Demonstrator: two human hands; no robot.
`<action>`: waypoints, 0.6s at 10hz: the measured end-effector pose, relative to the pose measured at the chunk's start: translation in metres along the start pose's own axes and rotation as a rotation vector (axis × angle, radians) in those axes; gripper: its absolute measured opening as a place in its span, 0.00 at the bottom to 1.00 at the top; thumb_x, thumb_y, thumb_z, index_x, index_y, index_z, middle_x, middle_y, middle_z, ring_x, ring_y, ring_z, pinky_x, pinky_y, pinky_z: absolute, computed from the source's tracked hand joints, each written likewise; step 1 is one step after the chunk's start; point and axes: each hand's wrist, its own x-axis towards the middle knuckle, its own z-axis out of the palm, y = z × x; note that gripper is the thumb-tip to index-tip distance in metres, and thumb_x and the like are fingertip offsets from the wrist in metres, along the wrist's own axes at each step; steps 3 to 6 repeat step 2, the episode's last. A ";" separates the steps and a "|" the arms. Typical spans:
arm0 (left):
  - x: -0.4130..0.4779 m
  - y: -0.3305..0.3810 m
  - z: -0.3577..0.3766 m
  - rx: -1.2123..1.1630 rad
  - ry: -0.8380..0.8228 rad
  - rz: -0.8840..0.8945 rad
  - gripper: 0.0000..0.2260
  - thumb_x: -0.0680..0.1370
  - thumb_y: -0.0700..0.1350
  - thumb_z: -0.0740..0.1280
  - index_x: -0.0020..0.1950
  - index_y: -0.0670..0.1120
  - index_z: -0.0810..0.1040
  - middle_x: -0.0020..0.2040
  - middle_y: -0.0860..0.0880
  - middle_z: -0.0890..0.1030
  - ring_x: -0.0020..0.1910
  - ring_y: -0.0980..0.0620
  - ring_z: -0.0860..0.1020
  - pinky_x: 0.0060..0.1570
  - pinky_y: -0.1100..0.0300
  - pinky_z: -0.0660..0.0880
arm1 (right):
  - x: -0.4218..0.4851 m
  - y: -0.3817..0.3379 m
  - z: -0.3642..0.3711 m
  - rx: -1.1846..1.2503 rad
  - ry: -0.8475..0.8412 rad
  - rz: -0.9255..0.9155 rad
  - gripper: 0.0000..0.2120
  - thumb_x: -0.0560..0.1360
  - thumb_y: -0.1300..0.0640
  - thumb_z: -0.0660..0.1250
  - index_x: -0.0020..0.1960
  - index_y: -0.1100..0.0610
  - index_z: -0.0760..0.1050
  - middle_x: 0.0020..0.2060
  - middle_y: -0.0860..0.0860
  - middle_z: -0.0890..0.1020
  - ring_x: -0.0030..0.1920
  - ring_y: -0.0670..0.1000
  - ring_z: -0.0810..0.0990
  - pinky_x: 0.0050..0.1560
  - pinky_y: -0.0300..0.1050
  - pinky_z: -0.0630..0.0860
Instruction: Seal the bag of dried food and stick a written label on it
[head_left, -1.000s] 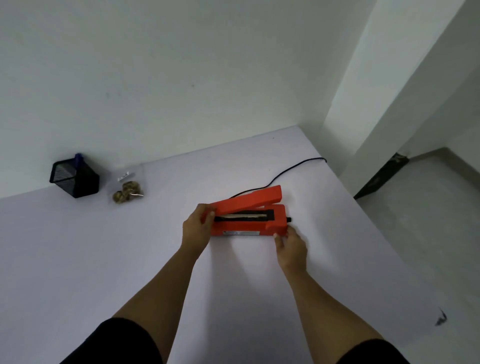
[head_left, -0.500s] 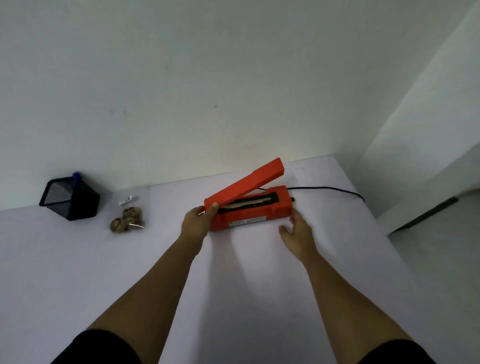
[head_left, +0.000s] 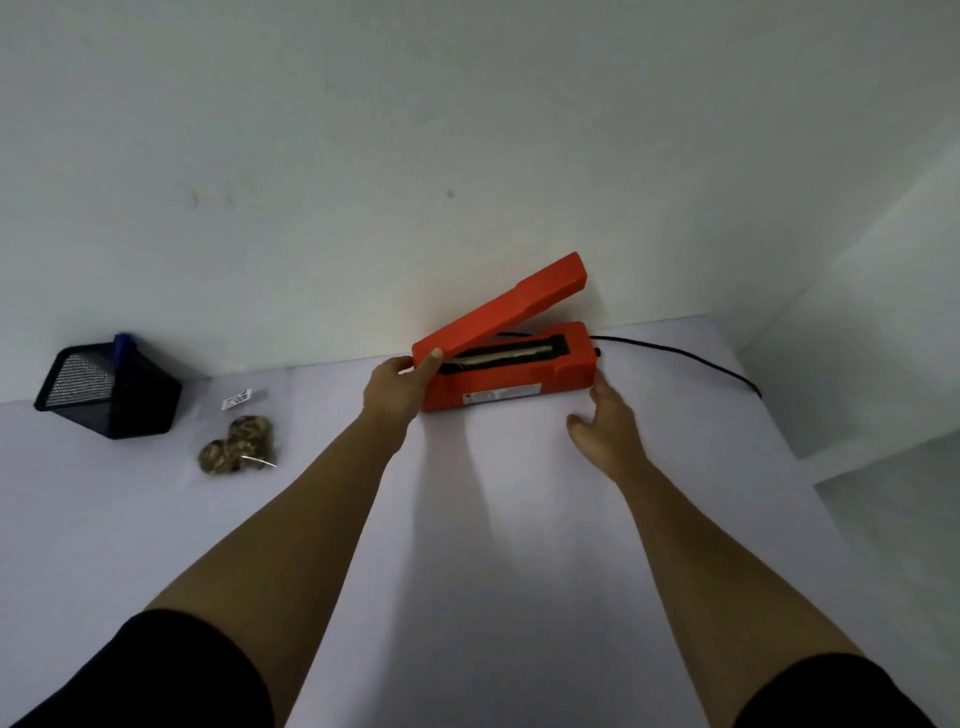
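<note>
An orange heat sealer (head_left: 511, 382) stands on the white table near the wall, its lid (head_left: 501, 312) raised at a slant. My left hand (head_left: 397, 387) grips the sealer's left end, thumb on the lid's hinge end. My right hand (head_left: 605, 423) hovers with spread fingers at the sealer's right front corner, fingertips near or touching the base. A clear bag of brown dried food (head_left: 239, 441) lies flat at the left, with a small printed label (head_left: 236, 400) at its top.
A black mesh pen holder (head_left: 106, 389) with a blue pen stands at the far left by the wall. The sealer's black cord (head_left: 691, 358) runs right to the table's edge (head_left: 779, 431), where the table ends beside a white wall corner.
The sealer has shifted away from me toward the wall and its lid has swung up. My right hand came off the sealer's right end and opened. The view tilted up.
</note>
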 end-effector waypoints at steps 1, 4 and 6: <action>-0.007 0.008 -0.002 0.022 -0.013 0.002 0.41 0.64 0.67 0.69 0.69 0.42 0.70 0.64 0.40 0.75 0.65 0.37 0.72 0.64 0.43 0.70 | 0.001 -0.008 -0.004 -0.034 -0.055 0.036 0.35 0.74 0.64 0.64 0.75 0.56 0.51 0.70 0.58 0.67 0.69 0.58 0.67 0.67 0.45 0.63; -0.019 0.011 -0.001 0.094 0.029 0.027 0.35 0.74 0.61 0.65 0.72 0.40 0.64 0.68 0.40 0.72 0.67 0.39 0.70 0.67 0.48 0.68 | -0.004 -0.010 -0.001 -0.031 -0.031 0.055 0.32 0.76 0.62 0.62 0.75 0.58 0.50 0.72 0.58 0.64 0.71 0.58 0.65 0.70 0.47 0.61; -0.019 0.011 -0.001 0.094 0.029 0.027 0.35 0.74 0.61 0.65 0.72 0.40 0.64 0.68 0.40 0.72 0.67 0.39 0.70 0.67 0.48 0.68 | -0.004 -0.010 -0.001 -0.031 -0.031 0.055 0.32 0.76 0.62 0.62 0.75 0.58 0.50 0.72 0.58 0.64 0.71 0.58 0.65 0.70 0.47 0.61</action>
